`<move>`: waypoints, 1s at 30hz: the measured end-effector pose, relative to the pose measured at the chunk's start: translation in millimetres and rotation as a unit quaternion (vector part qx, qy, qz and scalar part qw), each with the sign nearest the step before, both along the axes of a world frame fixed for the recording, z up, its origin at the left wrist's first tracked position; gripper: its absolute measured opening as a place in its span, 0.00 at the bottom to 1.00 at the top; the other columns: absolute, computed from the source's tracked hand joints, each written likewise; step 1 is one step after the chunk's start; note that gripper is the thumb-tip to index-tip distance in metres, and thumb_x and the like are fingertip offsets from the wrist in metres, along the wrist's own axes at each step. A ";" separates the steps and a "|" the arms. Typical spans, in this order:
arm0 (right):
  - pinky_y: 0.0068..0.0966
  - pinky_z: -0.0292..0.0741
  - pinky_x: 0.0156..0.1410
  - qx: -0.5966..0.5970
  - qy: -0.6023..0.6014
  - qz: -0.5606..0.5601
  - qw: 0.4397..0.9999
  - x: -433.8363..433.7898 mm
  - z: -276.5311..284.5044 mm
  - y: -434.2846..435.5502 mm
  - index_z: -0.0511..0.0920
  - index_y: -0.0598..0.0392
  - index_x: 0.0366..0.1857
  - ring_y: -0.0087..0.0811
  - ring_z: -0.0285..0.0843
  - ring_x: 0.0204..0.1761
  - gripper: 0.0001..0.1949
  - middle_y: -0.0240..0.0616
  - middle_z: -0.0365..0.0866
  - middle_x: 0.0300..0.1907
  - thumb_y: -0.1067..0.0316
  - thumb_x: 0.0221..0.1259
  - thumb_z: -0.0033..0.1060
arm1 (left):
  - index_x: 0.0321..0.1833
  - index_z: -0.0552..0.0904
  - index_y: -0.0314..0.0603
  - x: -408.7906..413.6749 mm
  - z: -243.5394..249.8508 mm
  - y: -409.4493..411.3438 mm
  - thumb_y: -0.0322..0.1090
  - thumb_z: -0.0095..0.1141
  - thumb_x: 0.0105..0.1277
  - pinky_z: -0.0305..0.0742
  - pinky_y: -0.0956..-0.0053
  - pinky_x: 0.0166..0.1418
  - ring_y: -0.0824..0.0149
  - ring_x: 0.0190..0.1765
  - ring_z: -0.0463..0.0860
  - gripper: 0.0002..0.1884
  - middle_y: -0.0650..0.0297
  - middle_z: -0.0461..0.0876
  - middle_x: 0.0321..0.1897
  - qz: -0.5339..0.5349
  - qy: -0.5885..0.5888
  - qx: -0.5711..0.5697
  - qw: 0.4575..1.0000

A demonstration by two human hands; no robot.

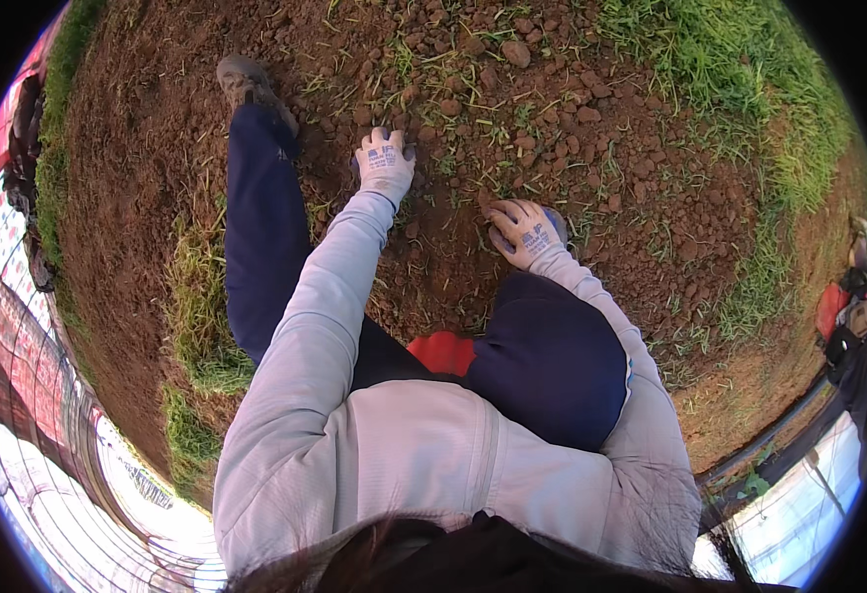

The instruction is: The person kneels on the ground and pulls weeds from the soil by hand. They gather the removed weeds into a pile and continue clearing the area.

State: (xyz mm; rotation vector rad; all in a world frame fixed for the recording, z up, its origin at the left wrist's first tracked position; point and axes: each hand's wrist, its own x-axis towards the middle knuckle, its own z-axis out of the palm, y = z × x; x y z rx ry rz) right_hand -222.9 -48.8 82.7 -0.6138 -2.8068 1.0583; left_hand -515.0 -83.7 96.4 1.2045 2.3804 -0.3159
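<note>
My left hand (pixel 386 159), in a pale work glove with dark palm and printed back, reaches forward and rests palm down on the loose brown soil (pixel 448 252). Its fingertips are hidden against the clods, so any hold is not visible. My right hand (pixel 524 230), in a matching glove, lies lower and to the right, on the soil just beyond my bent right knee. Its fingers are curled downward, and what lies beneath them cannot be seen. Small clods and cut green stems lie around both hands.
My shoe (pixel 244 78) stands on soil at upper left. Cut grass (pixel 207 296) lies beside my left leg, and green growth (pixel 730 59) covers the upper right. Something red (pixel 444 353) shows beneath me. At the right edge are dark items and a black pipe (pixel 767 437).
</note>
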 end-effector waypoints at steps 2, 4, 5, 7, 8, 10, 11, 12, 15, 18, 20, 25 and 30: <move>0.44 0.69 0.67 -0.009 0.008 -0.005 1.000 -1.9 -4.7 1.7 0.77 0.49 0.54 0.44 0.72 0.62 0.18 0.40 0.75 0.58 0.61 0.59 0.60 | 0.57 0.80 0.47 -0.7 -6.5 2.5 0.48 0.60 0.64 0.65 0.52 0.67 0.48 0.65 0.69 0.22 0.52 0.70 0.64 -0.024 0.014 -0.001 1.000; 0.44 0.69 0.66 -0.012 0.013 -0.010 1.000 -2.7 -3.8 5.2 0.78 0.49 0.53 0.44 0.72 0.61 0.17 0.40 0.75 0.58 0.63 0.59 0.60 | 0.54 0.81 0.45 -2.0 -5.3 3.9 0.47 0.61 0.63 0.64 0.50 0.67 0.48 0.65 0.68 0.20 0.52 0.70 0.63 -0.063 0.018 0.004 0.998; 0.44 0.69 0.66 -0.015 0.009 -0.010 1.000 -1.9 -4.2 5.5 0.78 0.49 0.53 0.44 0.72 0.61 0.17 0.40 0.75 0.58 0.62 0.59 0.60 | 0.53 0.82 0.45 -2.8 -8.7 0.7 0.47 0.61 0.63 0.63 0.50 0.67 0.48 0.65 0.68 0.20 0.52 0.70 0.63 -0.069 0.018 0.015 0.997; 0.44 0.70 0.65 -0.023 0.008 -0.010 1.000 -4.4 -5.6 6.9 0.78 0.49 0.53 0.45 0.73 0.60 0.17 0.40 0.75 0.58 0.62 0.59 0.60 | 0.50 0.83 0.43 -6.3 -12.2 -6.9 0.47 0.61 0.62 0.62 0.49 0.68 0.47 0.66 0.66 0.19 0.51 0.70 0.63 -0.078 0.023 0.036 0.996; 0.44 0.71 0.64 -0.024 0.007 -0.011 1.000 -3.7 -5.1 8.1 0.77 0.48 0.53 0.44 0.73 0.59 0.17 0.39 0.75 0.57 0.63 0.58 0.61 | 0.52 0.81 0.42 -2.9 -13.2 -8.5 0.39 0.61 0.63 0.68 0.55 0.65 0.51 0.64 0.71 0.16 0.51 0.70 0.62 -0.047 0.029 0.074 0.996; 0.44 0.71 0.63 -0.027 0.024 -0.007 0.999 -9.9 -2.0 10.7 0.77 0.48 0.53 0.44 0.73 0.59 0.18 0.39 0.75 0.57 0.64 0.57 0.61 | 0.55 0.78 0.39 -23.1 -41.8 -23.5 0.34 0.60 0.63 0.69 0.57 0.64 0.49 0.61 0.73 0.18 0.49 0.71 0.61 0.110 -0.141 0.237 0.955; 0.44 0.71 0.63 -0.029 0.028 -0.008 0.999 -11.6 -1.7 11.7 0.77 0.48 0.52 0.44 0.73 0.59 0.18 0.39 0.75 0.57 0.65 0.57 0.62 | 0.57 0.77 0.37 -31.7 -55.9 -27.0 0.32 0.60 0.63 0.70 0.57 0.63 0.49 0.60 0.74 0.19 0.48 0.71 0.60 0.184 -0.225 0.312 0.905; 0.44 0.72 0.62 -0.045 0.021 -0.002 0.999 -13.2 1.2 14.4 0.77 0.47 0.53 0.44 0.74 0.58 0.18 0.38 0.75 0.57 0.66 0.56 0.62 | 0.59 0.70 0.31 -35.7 -62.0 -23.7 0.25 0.54 0.65 0.73 0.63 0.61 0.50 0.57 0.77 0.20 0.48 0.72 0.57 0.277 -0.304 0.341 0.845; 0.44 0.72 0.63 -0.033 0.016 0.003 0.999 -10.2 -5.4 13.5 0.76 0.46 0.53 0.44 0.73 0.58 0.19 0.37 0.74 0.57 0.67 0.56 0.62 | 0.66 0.61 0.28 -56.2 -59.5 10.5 0.26 0.48 0.70 0.71 0.67 0.62 0.54 0.57 0.79 0.24 0.47 0.75 0.55 0.246 -0.187 0.399 0.863; 0.44 0.72 0.63 -0.041 -0.008 0.012 0.999 -5.6 -9.1 15.4 0.75 0.44 0.57 0.44 0.72 0.59 0.23 0.36 0.74 0.58 0.67 0.55 0.63 | 0.67 0.62 0.28 -69.8 -18.7 54.0 0.48 0.59 0.67 0.72 0.61 0.63 0.47 0.60 0.76 0.35 0.43 0.74 0.59 0.190 -0.111 0.259 0.940; 0.44 0.71 0.64 -0.049 -0.007 0.014 0.999 -8.9 -6.3 16.3 0.74 0.42 0.60 0.44 0.72 0.60 0.26 0.35 0.73 0.59 0.67 0.54 0.63 | 0.66 0.66 0.31 -72.3 4.4 62.6 0.57 0.62 0.63 0.75 0.57 0.60 0.47 0.58 0.78 0.40 0.44 0.75 0.58 0.174 -0.024 0.135 0.975; 0.44 0.71 0.64 -0.064 -0.016 0.026 0.998 -9.6 -6.5 19.9 0.74 0.42 0.61 0.44 0.72 0.60 0.26 0.35 0.73 0.59 0.68 0.54 0.64 | 0.64 0.72 0.32 -87.7 -16.9 62.8 0.55 0.62 0.63 0.74 0.60 0.62 0.50 0.59 0.78 0.35 0.47 0.77 0.58 0.185 -0.059 0.118 0.974; 0.44 0.72 0.63 -0.050 0.007 0.023 0.998 -8.8 -13.0 18.2 0.74 0.42 0.61 0.44 0.73 0.59 0.26 0.35 0.74 0.59 0.68 0.54 0.64 | 0.63 0.71 0.31 -89.6 -35.4 73.2 0.55 0.61 0.64 0.75 0.59 0.60 0.49 0.59 0.79 0.35 0.45 0.75 0.59 0.193 -0.058 0.202 0.959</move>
